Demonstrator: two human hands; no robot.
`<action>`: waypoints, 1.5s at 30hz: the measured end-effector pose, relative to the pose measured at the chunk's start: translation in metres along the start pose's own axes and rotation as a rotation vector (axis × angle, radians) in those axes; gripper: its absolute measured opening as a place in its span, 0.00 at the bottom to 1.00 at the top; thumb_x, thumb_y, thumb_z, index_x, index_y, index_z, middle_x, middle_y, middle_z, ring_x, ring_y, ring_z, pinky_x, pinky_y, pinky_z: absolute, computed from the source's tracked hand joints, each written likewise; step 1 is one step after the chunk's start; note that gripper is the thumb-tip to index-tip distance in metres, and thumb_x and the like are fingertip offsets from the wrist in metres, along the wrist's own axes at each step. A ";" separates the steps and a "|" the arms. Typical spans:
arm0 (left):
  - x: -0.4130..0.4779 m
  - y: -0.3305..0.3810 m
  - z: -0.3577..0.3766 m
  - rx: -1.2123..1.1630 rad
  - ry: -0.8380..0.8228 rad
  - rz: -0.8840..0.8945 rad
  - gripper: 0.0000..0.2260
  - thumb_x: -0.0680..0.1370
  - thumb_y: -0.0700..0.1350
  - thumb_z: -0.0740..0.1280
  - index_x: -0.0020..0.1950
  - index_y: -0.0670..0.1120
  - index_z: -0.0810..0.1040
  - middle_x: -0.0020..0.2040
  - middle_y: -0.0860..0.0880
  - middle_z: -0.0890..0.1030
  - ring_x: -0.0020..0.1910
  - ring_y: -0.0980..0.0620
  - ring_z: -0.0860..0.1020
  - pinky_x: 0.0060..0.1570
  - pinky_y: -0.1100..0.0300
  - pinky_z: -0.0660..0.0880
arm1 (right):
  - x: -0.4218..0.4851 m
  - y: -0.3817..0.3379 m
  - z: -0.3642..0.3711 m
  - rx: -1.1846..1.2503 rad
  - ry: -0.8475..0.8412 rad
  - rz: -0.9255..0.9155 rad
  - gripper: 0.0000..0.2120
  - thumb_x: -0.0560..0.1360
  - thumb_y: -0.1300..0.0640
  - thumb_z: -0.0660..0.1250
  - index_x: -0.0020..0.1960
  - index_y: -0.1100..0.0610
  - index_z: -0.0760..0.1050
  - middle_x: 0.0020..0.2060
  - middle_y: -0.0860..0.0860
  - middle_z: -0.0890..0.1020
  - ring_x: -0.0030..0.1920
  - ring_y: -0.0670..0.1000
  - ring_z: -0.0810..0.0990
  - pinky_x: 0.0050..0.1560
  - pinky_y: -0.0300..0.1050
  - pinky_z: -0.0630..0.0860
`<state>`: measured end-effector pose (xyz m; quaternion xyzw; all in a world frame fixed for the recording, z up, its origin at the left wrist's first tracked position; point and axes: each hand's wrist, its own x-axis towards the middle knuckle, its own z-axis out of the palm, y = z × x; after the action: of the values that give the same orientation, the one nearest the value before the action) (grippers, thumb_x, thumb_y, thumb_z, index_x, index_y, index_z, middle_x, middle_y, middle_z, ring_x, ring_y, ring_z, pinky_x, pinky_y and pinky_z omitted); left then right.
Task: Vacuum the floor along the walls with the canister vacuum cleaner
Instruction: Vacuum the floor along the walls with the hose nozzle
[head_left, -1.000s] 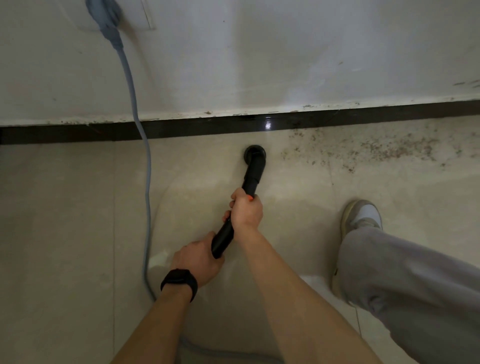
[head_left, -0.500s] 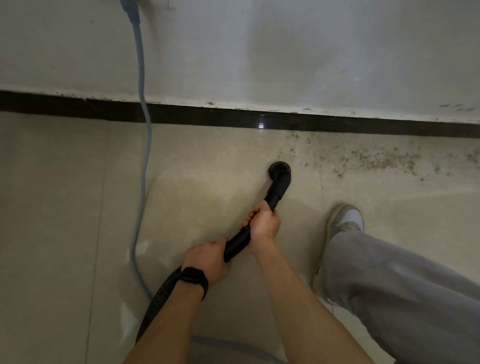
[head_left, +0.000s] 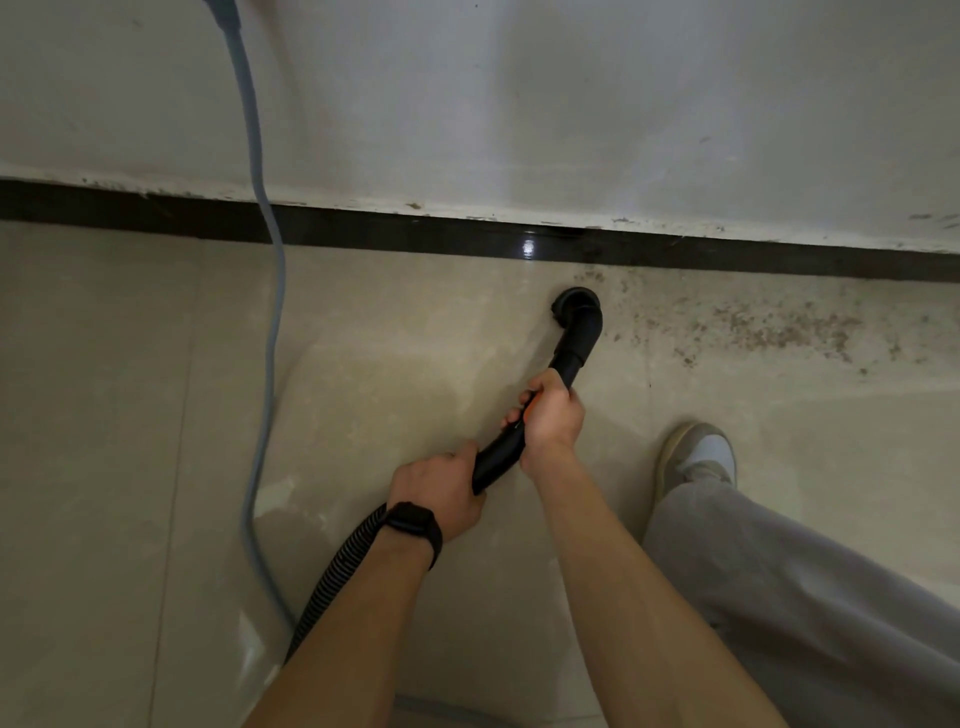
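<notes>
Wall (head_left: 571, 104) over tiled floor (head_left: 130, 415), black skirting (head_left: 363, 228) between. Grey power cord (head_left: 275, 291) drops down wall, lies left of ribbed hose (head_left: 337, 566). Left hand (head_left: 441, 493) and right hand (head_left: 553, 415) both curl round curved black tube (head_left: 496, 462), right nearer nozzle (head_left: 576, 304). Nozzle near skirting, at left edge of grit patch (head_left: 779, 327). Risks: hose drag snags cord, tugs plug; pass misses grit against skirting. Canister out of frame; plug cut off; nozzle-floor contact unclear.
</notes>
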<state>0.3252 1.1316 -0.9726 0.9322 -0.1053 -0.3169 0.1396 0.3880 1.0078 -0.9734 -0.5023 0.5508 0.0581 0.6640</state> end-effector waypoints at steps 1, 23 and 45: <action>0.003 0.002 -0.001 0.006 0.001 0.004 0.15 0.77 0.53 0.62 0.60 0.50 0.67 0.53 0.49 0.81 0.50 0.43 0.81 0.40 0.56 0.70 | 0.002 -0.003 0.000 0.002 0.000 0.000 0.03 0.71 0.63 0.63 0.43 0.59 0.68 0.28 0.53 0.71 0.22 0.53 0.67 0.24 0.43 0.68; 0.029 -0.013 -0.020 -0.038 0.045 -0.074 0.13 0.77 0.53 0.63 0.58 0.51 0.68 0.47 0.49 0.81 0.43 0.45 0.80 0.37 0.57 0.74 | 0.017 -0.020 0.034 0.008 -0.098 0.012 0.04 0.71 0.60 0.63 0.45 0.59 0.71 0.28 0.52 0.72 0.22 0.52 0.69 0.26 0.43 0.71; -0.051 -0.031 0.018 0.035 -0.251 0.145 0.13 0.75 0.56 0.63 0.58 0.53 0.69 0.51 0.49 0.81 0.48 0.45 0.80 0.42 0.56 0.75 | -0.040 0.068 -0.038 0.069 0.219 0.034 0.03 0.75 0.60 0.64 0.43 0.59 0.72 0.30 0.55 0.74 0.22 0.53 0.70 0.27 0.46 0.72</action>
<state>0.2777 1.1719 -0.9683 0.8775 -0.1947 -0.4182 0.1315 0.3041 1.0327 -0.9788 -0.4732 0.6301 -0.0045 0.6157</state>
